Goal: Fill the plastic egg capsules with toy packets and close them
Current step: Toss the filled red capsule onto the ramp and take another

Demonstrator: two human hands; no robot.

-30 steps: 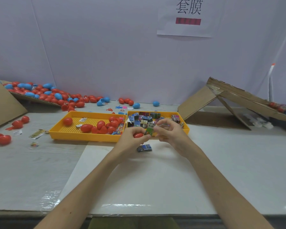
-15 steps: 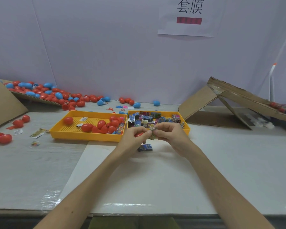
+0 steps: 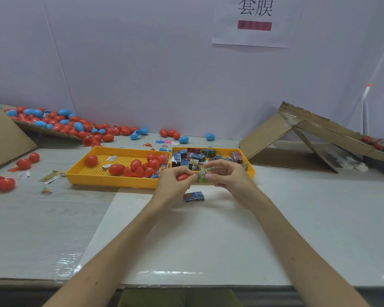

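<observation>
— Well, smooth and glossy: a red plastic egg capsule [image 3: 182, 177], gripped in the curled fingers of the left hand [image 3: 175, 182], just in front of the yellow trays.
— And in the right hand [image 3: 228, 180]?
— Pinches a small crinkly toy packet [image 3: 202, 174], green and white, between thumb and fingertips; touching the left fingertips too, right beside the capsule.
— Pointing which way?
— Cannot tell for the capsule — mostly hidden by fingers, only a rounded red patch showing. Packet seemingly on end, long axis about upright.
— Around them?
— Below the hands, flat on the white board [image 3: 186, 240], a blue packet [image 3: 194, 196], long axis left to right. Behind, a perforated yellow tray [image 3: 102, 180] of red egg pieces; beside it a second tray [image 3: 249, 171] heaped with printed packets. Farther back, a pile of red and blue eggs [image 3: 60, 124] against the wall; off right, a corrugated cardboard ramp [image 3: 266, 134].
</observation>
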